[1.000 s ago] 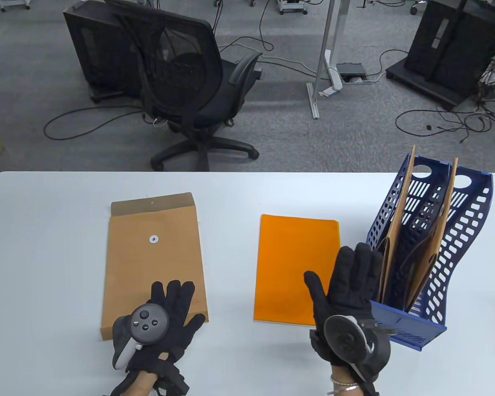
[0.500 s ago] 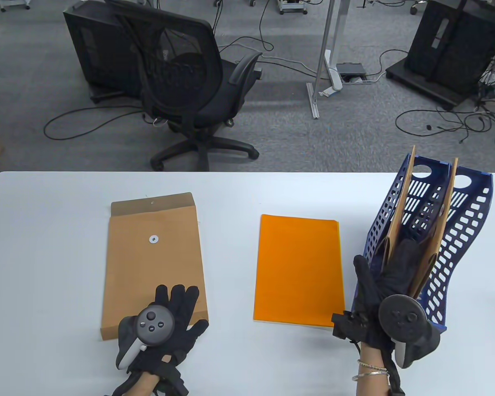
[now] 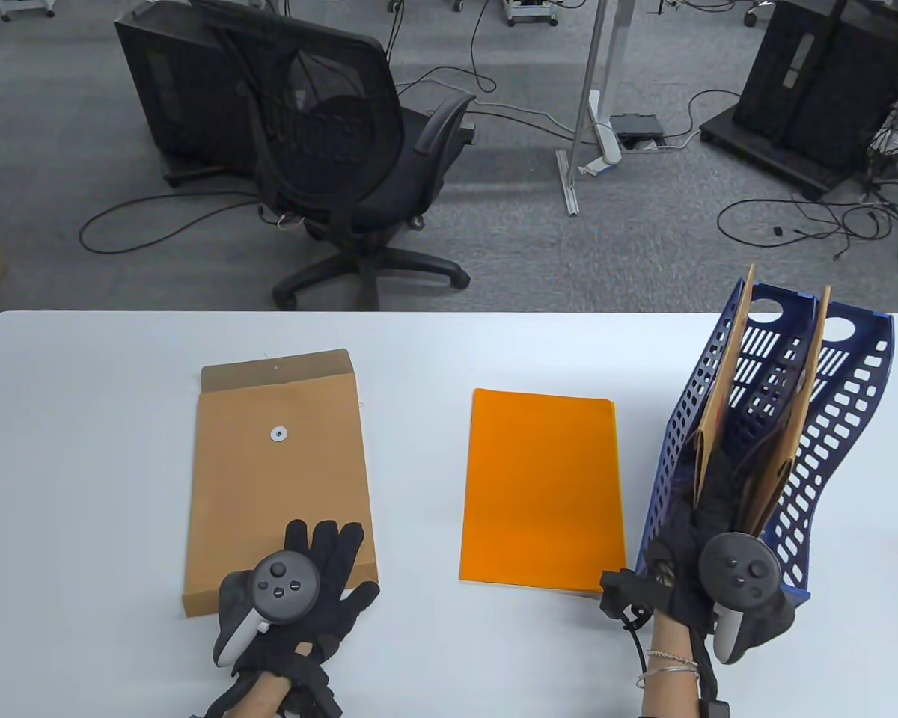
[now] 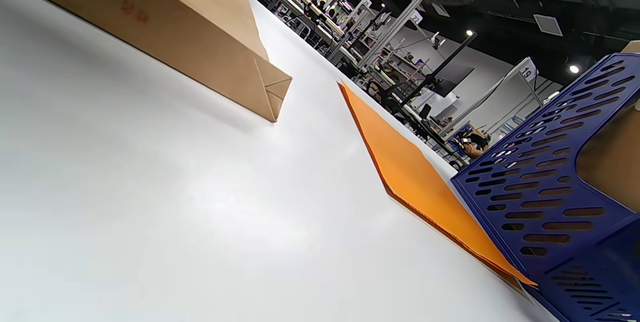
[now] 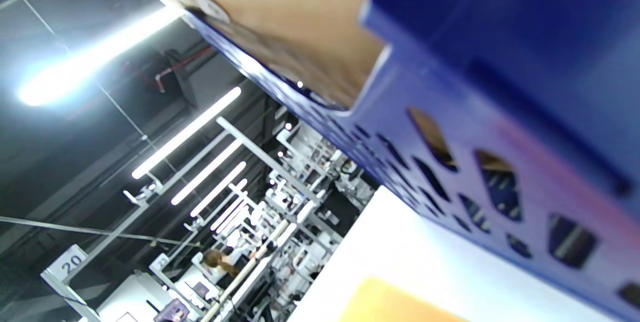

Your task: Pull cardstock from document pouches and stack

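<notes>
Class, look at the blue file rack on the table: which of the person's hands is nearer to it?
Right. The right hand reaches into the blue rack among the pouches standing there. The left hand rests on the near end of the flat pouch, far across the table.

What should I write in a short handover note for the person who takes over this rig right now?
Left hand: rests flat on the near end of the brown pouch lying on the table, flap open.
Right hand: reaches into the left slot of the blue file rack, at a standing pouch; whether the fingers grip it cannot be seen.
A second pouch stands in the next slot.
Done: an orange cardstock stack lies mid-table, between the flat pouch and the rack.
Left: take out both rack pouches, pull their cardstock, add it to the orange stack.
</notes>
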`<state>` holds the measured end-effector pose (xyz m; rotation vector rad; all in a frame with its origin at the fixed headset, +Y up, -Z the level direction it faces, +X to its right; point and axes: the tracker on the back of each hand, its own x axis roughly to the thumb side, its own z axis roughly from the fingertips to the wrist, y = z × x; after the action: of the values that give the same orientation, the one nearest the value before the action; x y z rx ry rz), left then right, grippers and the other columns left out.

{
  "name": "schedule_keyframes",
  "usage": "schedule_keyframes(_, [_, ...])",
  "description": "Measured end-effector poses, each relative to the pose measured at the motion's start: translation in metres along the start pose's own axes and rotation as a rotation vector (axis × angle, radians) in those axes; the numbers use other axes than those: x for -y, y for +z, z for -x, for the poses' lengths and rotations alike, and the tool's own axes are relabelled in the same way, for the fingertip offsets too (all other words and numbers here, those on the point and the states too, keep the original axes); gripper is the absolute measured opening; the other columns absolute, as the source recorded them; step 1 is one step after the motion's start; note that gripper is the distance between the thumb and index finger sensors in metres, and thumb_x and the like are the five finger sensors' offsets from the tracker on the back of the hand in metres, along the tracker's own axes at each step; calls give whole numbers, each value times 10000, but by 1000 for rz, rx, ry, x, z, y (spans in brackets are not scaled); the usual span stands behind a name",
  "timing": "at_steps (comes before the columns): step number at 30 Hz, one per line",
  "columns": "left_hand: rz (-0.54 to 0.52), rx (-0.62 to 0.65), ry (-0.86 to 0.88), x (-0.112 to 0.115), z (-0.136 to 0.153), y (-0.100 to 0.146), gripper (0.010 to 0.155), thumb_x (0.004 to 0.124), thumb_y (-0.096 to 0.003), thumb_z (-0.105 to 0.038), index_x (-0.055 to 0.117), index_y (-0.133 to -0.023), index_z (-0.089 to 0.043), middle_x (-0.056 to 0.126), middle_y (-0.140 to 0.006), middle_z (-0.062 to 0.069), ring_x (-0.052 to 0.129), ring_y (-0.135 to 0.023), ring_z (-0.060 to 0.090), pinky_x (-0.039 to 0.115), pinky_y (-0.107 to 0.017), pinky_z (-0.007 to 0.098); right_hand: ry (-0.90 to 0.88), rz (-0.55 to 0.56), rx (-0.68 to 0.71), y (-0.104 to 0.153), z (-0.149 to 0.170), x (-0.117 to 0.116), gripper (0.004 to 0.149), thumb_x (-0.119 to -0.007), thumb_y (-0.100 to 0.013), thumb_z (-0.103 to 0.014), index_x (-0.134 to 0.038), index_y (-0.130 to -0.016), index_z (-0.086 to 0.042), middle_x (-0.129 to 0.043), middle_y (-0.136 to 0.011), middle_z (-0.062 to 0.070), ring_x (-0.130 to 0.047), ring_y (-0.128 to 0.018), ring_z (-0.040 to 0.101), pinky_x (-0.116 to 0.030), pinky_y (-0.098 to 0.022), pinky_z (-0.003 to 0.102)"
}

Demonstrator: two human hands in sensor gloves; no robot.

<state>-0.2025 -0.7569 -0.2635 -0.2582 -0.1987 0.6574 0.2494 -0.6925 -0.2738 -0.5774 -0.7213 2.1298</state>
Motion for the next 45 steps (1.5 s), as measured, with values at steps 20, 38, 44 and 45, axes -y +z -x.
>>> schedule_keyframes(20, [6, 135, 174, -3, -5, -3, 828, 624, -522, -592, 0, -1045, -440, -104, -1162, -9, -227, -972, 309, -6, -665, 622, -159, 152, 673, 61, -129, 53, 540, -524, -612, -315, -310, -1107, -332, -436, -1166, -40, -477, -1081, 228, -498, -816, 417])
schedule_keyframes(38, [102, 400, 887, -46, 43, -37, 1050, 761, -448, -620, -94, -1011, -390, 102, -1226, 59, 181, -1147, 391, 312, -745, 684, -787, -1013, 312, 43, -106, -85, 487, -669, -553, -250, -727, -1016, -115, -895, -910, 150, -928, -740, 379, -818, -507, 444])
schedule_keyframes(44, [337, 444, 1139, -21, 42, -46, 545, 771, -515, -420, 608, -1036, -412, 813, -1052, 65, 910, -888, 276, 820, -556, 453, -725, -1042, 261, 46, -94, -96, 484, -655, -567, -274, -701, -1027, -129, -885, -920, 121, -928, -756, 346, -816, -524, 425])
schedule_keyframes(45, [366, 475, 1166, -20, 41, -46, 498, 751, -531, -396, 642, -1017, -409, 832, -1033, 64, 924, -868, 269, 819, -552, 446, -707, -1023, 240, 47, -91, -97, 485, -653, -572, -283, -689, -1033, -135, -874, -931, 116, -920, -768, 341, -811, -534, 424])
